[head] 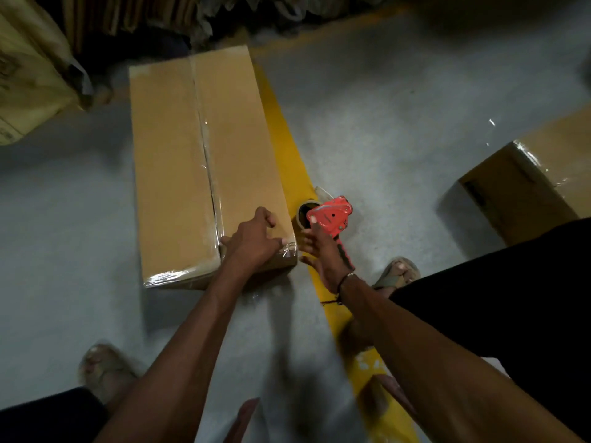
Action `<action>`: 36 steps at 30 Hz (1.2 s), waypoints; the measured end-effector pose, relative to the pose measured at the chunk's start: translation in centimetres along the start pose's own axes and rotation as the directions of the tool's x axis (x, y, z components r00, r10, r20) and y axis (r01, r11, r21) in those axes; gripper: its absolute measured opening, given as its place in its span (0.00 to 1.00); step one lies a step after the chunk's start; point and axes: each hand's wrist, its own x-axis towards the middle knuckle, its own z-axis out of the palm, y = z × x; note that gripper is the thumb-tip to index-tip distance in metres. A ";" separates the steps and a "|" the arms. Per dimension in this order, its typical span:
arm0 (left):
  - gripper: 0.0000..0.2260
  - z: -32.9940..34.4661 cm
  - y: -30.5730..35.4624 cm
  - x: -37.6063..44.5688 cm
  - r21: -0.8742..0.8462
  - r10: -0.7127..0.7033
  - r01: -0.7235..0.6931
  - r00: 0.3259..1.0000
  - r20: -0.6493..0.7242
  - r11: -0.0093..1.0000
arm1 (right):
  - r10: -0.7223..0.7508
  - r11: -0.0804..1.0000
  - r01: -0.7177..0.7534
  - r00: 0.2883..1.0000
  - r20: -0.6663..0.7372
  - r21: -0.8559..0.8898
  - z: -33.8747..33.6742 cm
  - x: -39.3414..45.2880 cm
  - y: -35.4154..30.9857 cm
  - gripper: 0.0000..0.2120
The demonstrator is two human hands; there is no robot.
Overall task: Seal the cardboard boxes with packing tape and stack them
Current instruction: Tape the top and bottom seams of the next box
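Now the left hand (256, 238) presses spread fingers on the long cardboard box (204, 161); the right hand (323, 251) grips the red tape dispenser (331, 215). Loose corner tape could wrinkle or peel.

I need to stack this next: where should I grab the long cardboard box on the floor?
Take the long cardboard box by its two short ends, from above. It lies flat and is long, so hands under both ends should balance it. The left hand already rests on the near end.

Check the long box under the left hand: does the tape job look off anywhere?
Mostly the centre seam on the long box: the clear tape runs slightly crooked, and a dark gap shows between the flaps. Tape at the near corner under the left hand is wrinkled. The right hand holds the red tape dispenser.
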 end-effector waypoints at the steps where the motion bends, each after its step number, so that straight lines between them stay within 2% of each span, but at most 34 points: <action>1: 0.17 -0.1 0.1 -0.1 -0.007 0.004 -0.004 1.000 0.007 1.000 | -0.023 0.998 0.020 0.999 0.047 0.060 1.0 -0.6 0.3 0.22; 4: 0.18 0.0 -0.1 0.1 -0.028 0.007 -0.006 1.000 0.021 1.000 | -0.100 0.985 0.089 0.993 0.065 0.149 2.5 -0.7 1.8 0.15; 7: 0.18 0.1 -0.2 0.4 -0.052 0.015 -0.014 1.000 0.017 0.999 | -0.107 0.965 0.093 0.993 0.048 0.244 2.1 -0.2 2.8 0.23; 10: 0.17 0.2 -0.2 0.6 -0.040 0.011 -0.010 1.000 0.011 0.999 | -0.103 0.958 0.085 0.993 0.050 0.276 2.0 -0.2 2.9 0.21; 13: 0.17 -0.3 -0.6 0.6 -0.044 0.047 -0.045 0.998 0.038 0.998 | -0.104 0.979 0.094 0.994 0.044 0.181 1.8 0.2 2.7 0.17; 16: 0.13 -1.2 -2.0 0.2 -0.083 0.134 -0.132 0.991 0.018 0.988 | -0.097 0.995 0.097 0.995 0.019 0.004 1.3 0.8 2.4 0.13; 18: 0.08 -2.0 -3.5 -0.4 -0.113 0.197 -0.205 0.978 -0.074 0.972 | -0.220 0.965 0.200 0.970 -0.104 -0.170 1.2 0.8 1.5 0.10; 20: 0.05 -2.9 -5.3 -1.4 -0.111 0.246 -0.269 0.952 -0.185 0.957 | -0.451 0.843 0.340 0.869 -0.203 -0.417 1.5 0.1 -0.2 0.07; 21: 0.04 -3.3 -6.3 -2.0 -0.095 0.270 -0.297 0.936 -0.225 0.950 | -0.543 0.765 0.412 0.825 -0.153 -0.495 1.9 -0.5 -1.3 0.05; 23: 0.02 -3.8 -8.1 -3.0 -0.043 0.295 -0.314 0.924 -0.246 0.948 | -0.628 0.599 0.549 0.774 0.084 -0.583 3.1 -2.0 -3.2 0.02; 26: 0.04 -3.5 -10.2 -3.9 0.039 0.282 -0.280 0.943 -0.179 0.959 | -0.511 0.361 0.677 0.719 0.471 -0.641 5.6 -3.9 -4.4 0.03; 28: 0.07 -2.8 -10.9 -4.4 0.030 0.268 -0.267 0.945 -0.188 0.963 | -0.343 0.191 0.707 0.698 0.628 -0.681 6.6 -4.1 -4.2 0.04; 30: 0.09 -2.3 -11.0 -4.6 0.059 0.287 -0.281 0.929 -0.233 0.958 | -0.237 0.026 0.721 0.677 0.697 -0.692 6.8 -3.8 -3.8 0.06; 34: 0.09 -1.4 -10.9 -4.4 0.248 0.337 -0.276 0.905 -0.258 0.929 | -0.188 -0.169 0.763 0.596 0.781 -0.623 6.3 -4.0 -4.2 0.09; 36: 0.11 -1.2 -11.3 -4.1 0.369 0.407 -0.304 0.880 -0.243 0.878 | -0.160 -0.322 0.762 0.541 0.826 -0.562 6.4 -4.1 -4.3 0.10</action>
